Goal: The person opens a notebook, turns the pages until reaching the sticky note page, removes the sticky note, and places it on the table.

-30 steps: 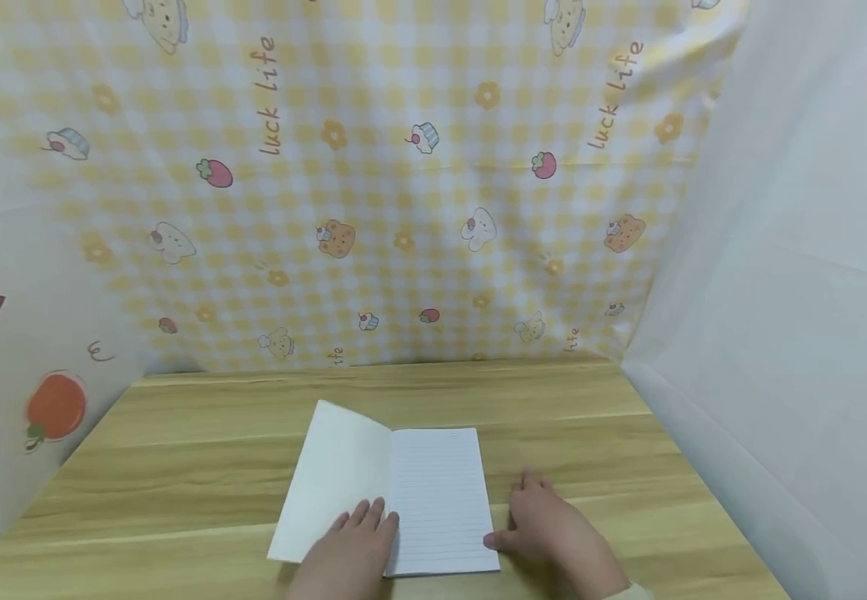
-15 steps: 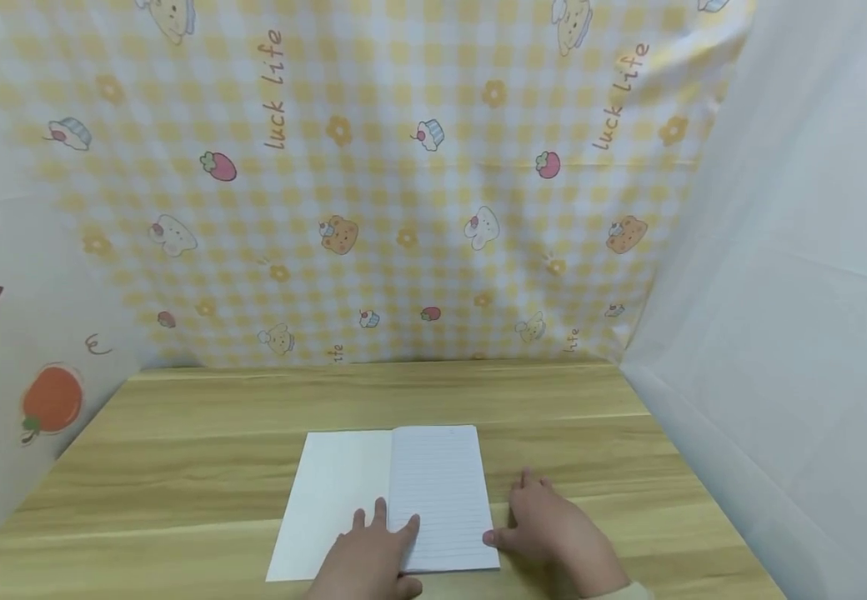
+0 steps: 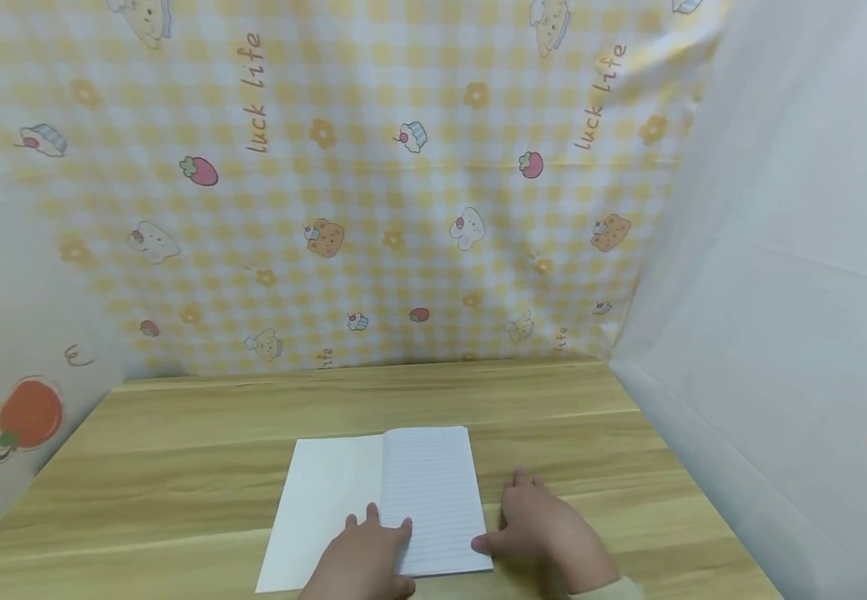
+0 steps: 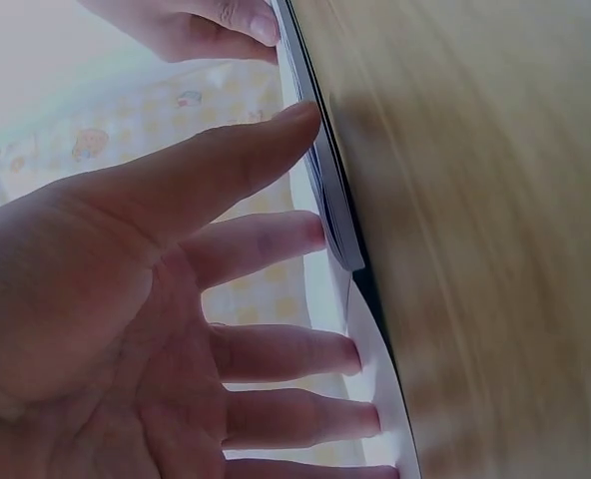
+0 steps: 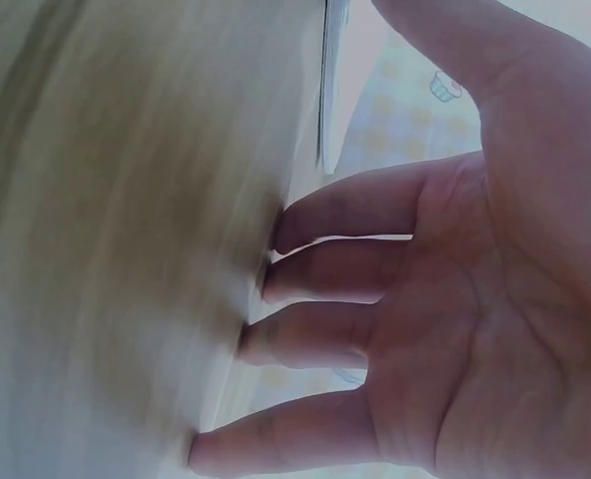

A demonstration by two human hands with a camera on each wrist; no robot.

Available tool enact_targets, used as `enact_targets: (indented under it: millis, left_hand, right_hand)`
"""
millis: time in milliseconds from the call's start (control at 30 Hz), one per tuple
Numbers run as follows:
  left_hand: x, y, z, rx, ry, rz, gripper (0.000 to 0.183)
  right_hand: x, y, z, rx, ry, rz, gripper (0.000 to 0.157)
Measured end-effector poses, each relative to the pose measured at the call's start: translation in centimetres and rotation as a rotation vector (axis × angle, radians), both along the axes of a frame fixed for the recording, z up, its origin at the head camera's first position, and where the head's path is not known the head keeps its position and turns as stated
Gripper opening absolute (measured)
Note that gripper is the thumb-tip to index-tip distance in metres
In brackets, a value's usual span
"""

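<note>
An opened notebook (image 3: 433, 492) lies flat on the wooden table, its lined page on the right and its blank white inside cover (image 3: 324, 500) on the left. Across the fold near its lower end rests my left hand (image 3: 362, 554), fingers spread and fairly straight. The left wrist view shows these fingertips (image 4: 345, 354) touching the cover and page, the thumb at the page block's lower edge. My right hand (image 3: 542, 529) has its thumb on the page's lower right edge. In the right wrist view its other fingers (image 5: 315, 334) reach down to the table beside the notebook.
The wooden table (image 3: 178, 467) extends around the notebook. Behind it hangs a yellow checked curtain (image 3: 373, 192) with cartoon prints, and a white sheet (image 3: 779, 292) stands along the right side.
The raised left cover has come down flat on the table. My left hand has shifted right onto the fold, spreading its fingers. The right hand keeps its place at the notebook's edge.
</note>
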State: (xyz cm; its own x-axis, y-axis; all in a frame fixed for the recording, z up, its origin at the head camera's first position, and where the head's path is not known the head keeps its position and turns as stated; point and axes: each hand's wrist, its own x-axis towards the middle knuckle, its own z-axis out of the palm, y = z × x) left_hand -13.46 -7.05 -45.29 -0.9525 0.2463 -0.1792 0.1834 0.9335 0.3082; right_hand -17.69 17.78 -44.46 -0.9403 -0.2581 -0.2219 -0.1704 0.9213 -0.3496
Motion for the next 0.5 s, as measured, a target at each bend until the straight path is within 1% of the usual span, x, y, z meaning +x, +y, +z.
enact_targets:
  millis: [100,200,333,400,433,500]
  left_hand:
    - [0.1,0.0,0.0,0.002,0.009,0.005,0.067]
    - [0.2,0.1,-0.1,0.006,0.017,0.016,0.069]
    - [0.2,0.9,-0.1,0.029,-0.009,0.056,0.072]
    - [0.3,1.3,-0.2,0.036,-0.015,0.08,0.071]
    - [0.3,1.5,-0.2,0.037,-0.008,0.091,0.069]
    - [0.3,1.6,-0.3,0.032,0.028,0.096,0.06]
  right_hand:
    - [0.0,-0.5,-0.1,0.034,0.022,0.016,0.079]
    - [-0.1,-1.0,-0.1,0.072,0.047,0.042,0.068]
    - [-0.2,-1.3,0.0,0.102,0.059,0.042,0.077]
    - [-0.2,-1.4,0.0,0.103,0.059,0.038,0.079]
    - [-0.2,-1.4,0.0,0.103,0.055,0.035,0.079]
    - [-0.1,-1.3,0.1,0.094,0.043,0.027,0.08]
